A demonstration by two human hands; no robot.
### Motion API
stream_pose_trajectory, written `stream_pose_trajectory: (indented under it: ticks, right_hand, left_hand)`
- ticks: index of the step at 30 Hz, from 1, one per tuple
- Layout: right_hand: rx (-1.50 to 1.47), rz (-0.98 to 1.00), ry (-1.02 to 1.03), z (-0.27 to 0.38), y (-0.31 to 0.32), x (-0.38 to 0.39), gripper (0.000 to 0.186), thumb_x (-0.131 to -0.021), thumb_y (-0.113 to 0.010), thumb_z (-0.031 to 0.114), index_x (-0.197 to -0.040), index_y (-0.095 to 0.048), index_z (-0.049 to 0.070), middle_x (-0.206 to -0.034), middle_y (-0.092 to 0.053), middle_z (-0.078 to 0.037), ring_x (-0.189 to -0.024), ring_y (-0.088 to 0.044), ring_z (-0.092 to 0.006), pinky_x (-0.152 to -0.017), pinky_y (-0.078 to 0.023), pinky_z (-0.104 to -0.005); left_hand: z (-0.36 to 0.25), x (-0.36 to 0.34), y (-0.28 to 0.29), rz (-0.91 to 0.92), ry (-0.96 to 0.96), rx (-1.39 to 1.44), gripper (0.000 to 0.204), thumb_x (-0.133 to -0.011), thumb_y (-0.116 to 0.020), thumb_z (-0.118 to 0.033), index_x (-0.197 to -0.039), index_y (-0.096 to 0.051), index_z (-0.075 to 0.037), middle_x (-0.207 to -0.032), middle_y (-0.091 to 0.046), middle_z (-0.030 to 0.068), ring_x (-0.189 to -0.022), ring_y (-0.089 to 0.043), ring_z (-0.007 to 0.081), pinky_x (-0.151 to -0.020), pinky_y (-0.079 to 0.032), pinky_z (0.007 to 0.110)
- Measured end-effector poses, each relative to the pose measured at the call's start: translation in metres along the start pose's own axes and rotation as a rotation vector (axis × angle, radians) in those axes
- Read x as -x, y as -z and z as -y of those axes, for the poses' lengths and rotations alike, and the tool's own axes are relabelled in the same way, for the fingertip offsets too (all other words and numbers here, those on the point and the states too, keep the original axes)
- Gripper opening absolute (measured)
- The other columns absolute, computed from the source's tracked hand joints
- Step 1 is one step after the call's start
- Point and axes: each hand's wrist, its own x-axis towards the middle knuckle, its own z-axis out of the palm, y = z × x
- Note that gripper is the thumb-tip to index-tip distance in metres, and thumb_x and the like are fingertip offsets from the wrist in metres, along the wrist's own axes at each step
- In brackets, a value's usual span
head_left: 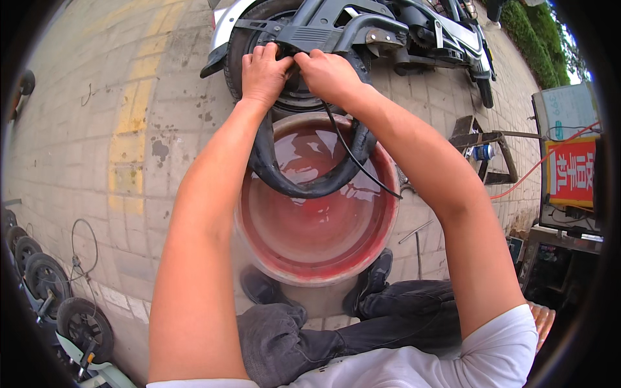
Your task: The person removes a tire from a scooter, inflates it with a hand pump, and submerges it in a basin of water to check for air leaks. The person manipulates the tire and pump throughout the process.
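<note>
A limp black inner tube (304,190) hangs in a loop from the wheel of a tipped-over electric scooter (317,32), its lower bend over a basin of water (317,246). My left hand (263,72) is closed on the dark tube at the wheel, fingers curled over the top. Right beside it, my right hand (328,72) is closed with its fingertips near the left thumb. A thin black hose (354,155) runs up under the right hand, which seems to grip its end. What lies between the fingertips is too dark to make out.
To the right stand a dark metal stand (488,145) with a blue-and-white can (483,152), and a cabinet with a red sign (572,171). Thin metal rods (417,242) lie on the paving near the basin. Several small wheels (84,330) sit at lower left.
</note>
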Motion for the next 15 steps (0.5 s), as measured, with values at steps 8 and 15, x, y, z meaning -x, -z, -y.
stream_pose_trajectory:
  ticks: [8,15]
  right_hand:
    - [0.089,0.373,0.077,0.007,0.032,-0.027,0.014,-0.079,-0.06,0.01,-0.087,-0.07,0.004,-0.087,-0.071,-0.018,-0.082,-0.07,-0.0349,-0.075,-0.055,-0.0432]
    - [-0.184,0.292,-0.218,0.003,0.025,-0.023,0.031,-0.086,-0.064,0.029,-0.093,-0.069,0.0,-0.089,-0.07,-0.022,-0.091,-0.067,-0.039,-0.081,-0.053,-0.0451]
  left_hand:
    - [0.009,0.001,-0.001,-0.03,-0.07,0.232,0.012,-0.08,-0.068,-0.019,-0.092,-0.066,-0.018,-0.095,-0.056,0.0021,-0.087,-0.059,0.0256,-0.074,-0.052,0.04]
    - [0.009,-0.001,-0.001,0.044,-0.027,0.364,0.018,-0.079,-0.068,-0.011,-0.097,-0.068,-0.014,-0.096,-0.057,0.0046,-0.086,-0.063,0.0288,-0.073,-0.053,0.039]
